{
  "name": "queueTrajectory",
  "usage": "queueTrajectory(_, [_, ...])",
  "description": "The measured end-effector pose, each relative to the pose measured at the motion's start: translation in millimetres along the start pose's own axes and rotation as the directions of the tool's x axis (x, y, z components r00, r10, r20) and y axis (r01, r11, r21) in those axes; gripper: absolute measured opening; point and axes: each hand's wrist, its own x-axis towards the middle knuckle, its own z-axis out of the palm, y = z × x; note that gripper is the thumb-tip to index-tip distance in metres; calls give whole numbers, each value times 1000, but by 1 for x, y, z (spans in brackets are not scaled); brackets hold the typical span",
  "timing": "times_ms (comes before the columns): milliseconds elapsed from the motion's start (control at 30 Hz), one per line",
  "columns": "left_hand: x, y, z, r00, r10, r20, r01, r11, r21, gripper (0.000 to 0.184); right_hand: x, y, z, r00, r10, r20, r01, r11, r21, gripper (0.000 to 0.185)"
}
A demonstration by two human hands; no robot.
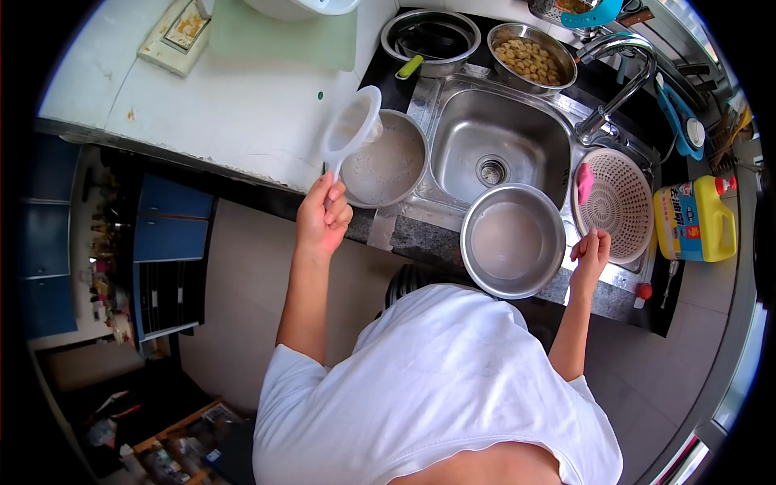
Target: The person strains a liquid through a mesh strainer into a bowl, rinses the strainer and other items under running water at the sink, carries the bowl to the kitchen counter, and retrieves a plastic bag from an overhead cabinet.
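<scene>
My left hand (324,213) is closed around the handle of a white plastic strainer (352,121), whose bowl is tilted over a steel pot (384,166). Cloudy, bubbly liquid fills part of that pot at the sink's left. A second steel basin (513,241), with pale cloudy liquid in it, sits at the front edge before the sink. Close to its right rim is my right hand (592,255), fingers curled; whether they grip anything is hidden. Just beyond that hand stands a beige plastic colander (616,206) with a pink item (585,183) at its left rim.
The steel sink (501,133) lies ahead under a curved faucet (618,89). Behind it are a bowl of pale brown pieces (533,61) and a pot with a green handle (409,67). A yellow jug (695,218) stands at right. A white counter (242,105) extends left.
</scene>
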Motion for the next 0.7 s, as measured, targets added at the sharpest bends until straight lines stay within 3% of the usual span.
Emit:
queueTrajectory(233, [12,-7,-11,1000,-11,-24,11,1000,-8,16,-2,-3,4,1000,18,-10,-18,1000,4,14])
queueTrajectory(400, [10,-18,4,985,106,-140,-55,943,329,12,-2,-2,0,1000,15,-24,-15,1000,12,15])
queueTrajectory(467, [12,-22,16,991,105,-83,-63,912,405,12,-1,-3,-1,999,12,-33,-12,1000,8,14])
queueTrajectory(533, [19,-29,32,995,96,-14,-63,753,654,13,0,-2,-4,1000,5,-23,-4,1000,23,14])
queueTrajectory(600, [32,-41,46,994,86,69,-109,642,759,14,5,-1,-6,999,0,-43,1,1000,30,14])
queueTrajectory(667, [57,-58,49,971,76,228,-239,417,877,13,13,-5,-7,999,-31,-34,30,999,-16,14])
queueTrajectory(700, [68,-66,55,943,123,309,-330,224,917,13,23,-1,-11,999,-46,-24,45,998,-39,13])
